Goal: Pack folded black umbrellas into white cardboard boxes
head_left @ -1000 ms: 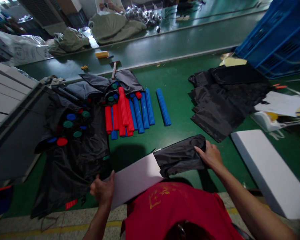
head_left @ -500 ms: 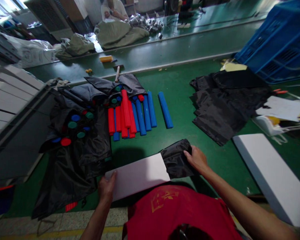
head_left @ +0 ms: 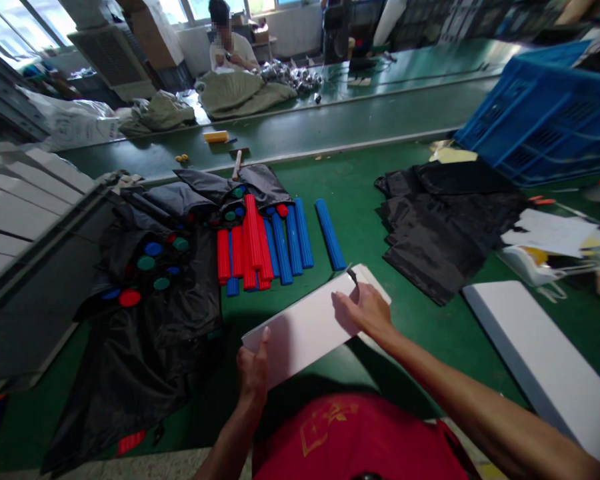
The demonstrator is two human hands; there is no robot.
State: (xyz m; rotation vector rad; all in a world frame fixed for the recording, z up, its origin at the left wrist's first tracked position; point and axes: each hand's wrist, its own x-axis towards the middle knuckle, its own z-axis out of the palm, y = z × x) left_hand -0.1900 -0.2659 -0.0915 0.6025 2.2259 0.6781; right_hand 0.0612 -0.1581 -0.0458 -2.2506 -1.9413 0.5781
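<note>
Over the green desk [head_left: 360,173], right in front of the person's red T-shirt [head_left: 355,437], a long white board [head_left: 305,330] lies at a slant between both hands, its far end just short of the blue rods. The shadow beneath it suggests it is held clear of the surface, though the pictures cannot settle by how much. The right hand [head_left: 367,313] rests nearly flat on top near the far end, fingers spread and slightly curled, with a small dark tab [head_left: 352,275] poking out just beyond the fingertips. The left hand [head_left: 253,370] is at the near edge with its thumb raised; its fingers are hidden, so whether it pinches the board cannot be told.

The board looks light and stiff, perhaps foam or card, and its smooth face may give little grip. Its long edges look like the surest place to hold it, with support toward both ends, since a soft core could dent under the fingers.

To the left, red rods [head_left: 250,243] and blue rods [head_left: 283,247] lie side by side beside black nylon bags [head_left: 180,313] marked with coloured discs. To the right are a black fabric pile [head_left: 445,233], a second white board [head_left: 540,353] and a blue plastic crate [head_left: 545,113]
</note>
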